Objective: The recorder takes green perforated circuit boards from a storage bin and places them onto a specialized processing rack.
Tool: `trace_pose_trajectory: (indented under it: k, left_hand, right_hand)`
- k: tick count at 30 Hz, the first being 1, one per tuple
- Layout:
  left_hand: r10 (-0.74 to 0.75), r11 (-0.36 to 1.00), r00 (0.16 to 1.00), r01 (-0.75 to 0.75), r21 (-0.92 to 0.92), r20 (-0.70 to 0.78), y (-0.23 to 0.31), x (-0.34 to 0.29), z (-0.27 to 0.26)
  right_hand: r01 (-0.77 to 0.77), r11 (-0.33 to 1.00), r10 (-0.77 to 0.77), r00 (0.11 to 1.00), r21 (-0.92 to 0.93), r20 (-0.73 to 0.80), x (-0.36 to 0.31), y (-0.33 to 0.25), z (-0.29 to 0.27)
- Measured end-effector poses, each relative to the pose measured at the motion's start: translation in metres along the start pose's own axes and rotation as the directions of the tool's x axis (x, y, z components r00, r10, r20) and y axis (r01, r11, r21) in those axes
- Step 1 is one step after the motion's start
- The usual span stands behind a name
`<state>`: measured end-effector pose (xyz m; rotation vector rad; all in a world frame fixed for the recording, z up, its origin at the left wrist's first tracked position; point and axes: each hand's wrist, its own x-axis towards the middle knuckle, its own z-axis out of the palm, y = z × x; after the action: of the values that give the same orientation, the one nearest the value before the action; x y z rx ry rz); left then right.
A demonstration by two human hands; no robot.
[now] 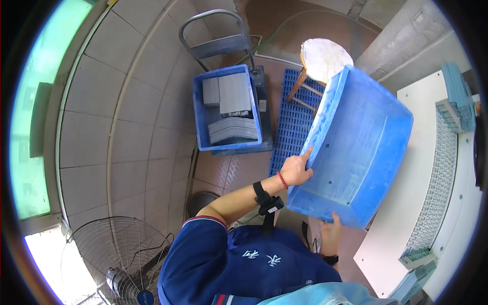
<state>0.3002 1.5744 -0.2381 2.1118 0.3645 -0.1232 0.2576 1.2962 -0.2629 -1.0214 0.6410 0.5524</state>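
A large blue plastic crate [356,147] is tilted up in front of me, its inside bare apart from small dark spots on the bottom. My left hand [297,171] is closed over the crate's left rim, with the index finger stretched along it. At the near end, my right hand [331,235] holds the crate's lower wall. Its thumb shows against the wall, while the other fingers are partly hidden. A dark strap with a small black box is on my left forearm; a dark band is round my right wrist.
Left of centre, a second blue crate [199,122] with stacked grey pieces sits on a platform trolley [213,46]. Behind my crate are a padded stool [325,58] and blue slatted floor mat [290,114]. A white bench [401,203] stands right, a wire-caged fan [122,259] lower left.
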Motion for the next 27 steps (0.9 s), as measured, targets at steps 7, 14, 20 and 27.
trace_pose_trajectory:
  k: [7,14,20,27]
  left_hand:
    - [-0.045,0.994,0.962,0.015,0.112,0.269,-0.003,-0.040,0.039]
    - [-0.244,0.967,0.825,0.166,0.194,0.510,-0.006,-0.013,0.087]
    - [-0.308,0.939,0.790,0.343,0.035,0.531,-0.095,-0.020,0.161]
    - [-0.635,0.576,0.525,0.811,-0.105,0.567,-0.133,-0.055,0.145]
  right_hand:
    - [-0.144,0.966,0.184,0.966,0.216,-0.179,-0.070,0.048,-0.050]
    - [-0.215,0.943,0.267,0.945,0.256,-0.190,-0.048,0.063,-0.096]
    - [-0.271,0.828,0.439,0.858,0.491,-0.267,-0.006,0.093,-0.178]
    - [-0.175,0.697,0.468,0.845,0.695,-0.257,-0.030,0.131,-0.261]
